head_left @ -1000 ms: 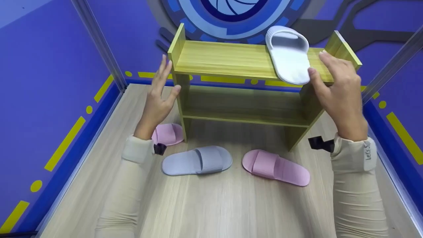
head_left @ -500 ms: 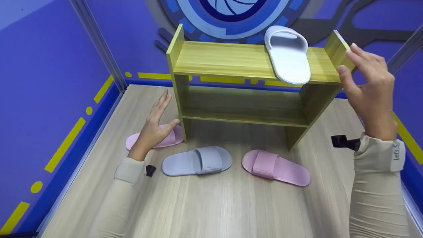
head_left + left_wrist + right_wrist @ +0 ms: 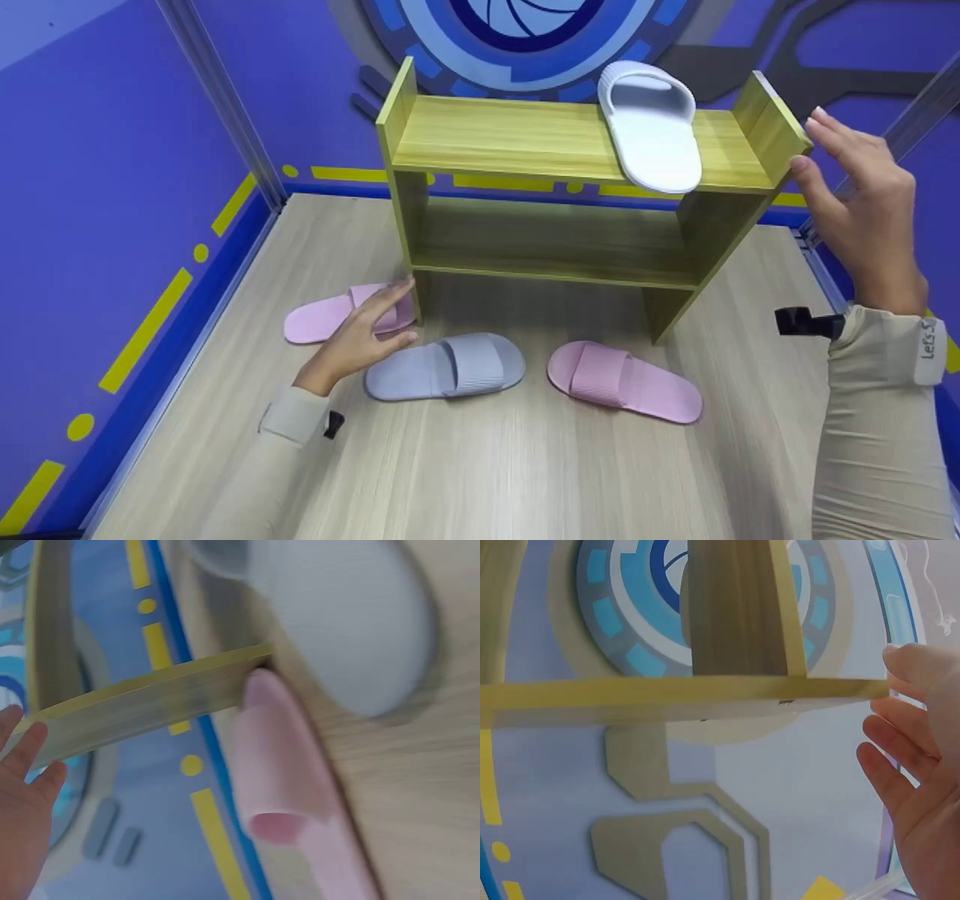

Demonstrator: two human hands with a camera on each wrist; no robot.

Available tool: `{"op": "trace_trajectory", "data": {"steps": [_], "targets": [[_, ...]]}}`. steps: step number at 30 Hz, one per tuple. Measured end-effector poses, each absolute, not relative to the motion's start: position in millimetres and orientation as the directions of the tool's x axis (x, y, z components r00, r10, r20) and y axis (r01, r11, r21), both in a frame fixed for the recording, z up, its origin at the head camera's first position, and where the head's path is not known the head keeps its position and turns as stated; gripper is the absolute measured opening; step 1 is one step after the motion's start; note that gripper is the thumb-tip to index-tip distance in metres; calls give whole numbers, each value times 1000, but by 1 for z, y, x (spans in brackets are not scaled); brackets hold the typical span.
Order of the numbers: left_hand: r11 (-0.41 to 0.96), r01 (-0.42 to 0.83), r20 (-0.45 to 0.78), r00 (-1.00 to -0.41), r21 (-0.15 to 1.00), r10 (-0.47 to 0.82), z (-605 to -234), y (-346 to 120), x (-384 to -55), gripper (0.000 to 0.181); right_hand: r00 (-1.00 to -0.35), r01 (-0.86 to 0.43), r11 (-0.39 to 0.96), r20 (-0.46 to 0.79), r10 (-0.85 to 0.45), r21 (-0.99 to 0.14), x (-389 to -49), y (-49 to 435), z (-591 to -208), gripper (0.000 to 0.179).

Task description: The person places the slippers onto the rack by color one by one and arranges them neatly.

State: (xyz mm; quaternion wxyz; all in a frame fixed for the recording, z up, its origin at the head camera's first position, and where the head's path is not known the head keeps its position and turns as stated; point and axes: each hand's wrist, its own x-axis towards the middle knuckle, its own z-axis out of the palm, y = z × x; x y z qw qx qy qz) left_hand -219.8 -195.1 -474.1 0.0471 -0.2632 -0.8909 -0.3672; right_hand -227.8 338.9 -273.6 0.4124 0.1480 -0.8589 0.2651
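In the head view my left hand (image 3: 358, 349) reaches low on the left, its fingers extended and holding nothing. It overlaps the left pink slipper (image 3: 319, 319) and lies close to the heel end of the grey slipper (image 3: 444, 367). My right hand (image 3: 866, 206) is raised at the right side panel of the wooden shoe rack (image 3: 510, 139). Its fingertips are right at the panel's upper front corner, and the fingers are relaxed. On the rack's top shelf, toward the right, rests a white slipper (image 3: 652, 142), its heel end projecting past the front edge.
Another pink slipper (image 3: 626, 381) lies on the wood-look floor (image 3: 480, 480) in front of the rack. The rack's middle shelf (image 3: 555, 232) sits below the top one. Blue patterned walls (image 3: 112, 187) enclose the space at the back and sides.
My left hand has dropped from beside the rack's top left to near the floor slippers. My right hand has moved away from the white slipper, rightward to the rack's side panel.
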Motion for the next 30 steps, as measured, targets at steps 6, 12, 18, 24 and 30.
{"op": "trace_trajectory", "data": {"steps": [6,12,18,24,30], "targets": [[614,471,187,-864,633,468,-496,-202,-213,78,-654,-469,819,753,-70,-331,-231,344,-277,39],[651,477,124,-851,591,510,-514,-209,-209,79,-660,-484,806,747,-80,-340,-233,350,-283,40],[663,473,69,-840,581,538,-528,-213,-206,80,-654,-484,800,754,-61,-355,-234,350,-284,41],[690,482,27,-829,540,558,-538,-216,-207,82,-665,-471,791,747,-27,-390,-235,349,-283,42],[703,474,2,-830,530,558,-545,-220,-206,85,-669,-478,759,743,11,-442,-237,348,-284,41]]}}
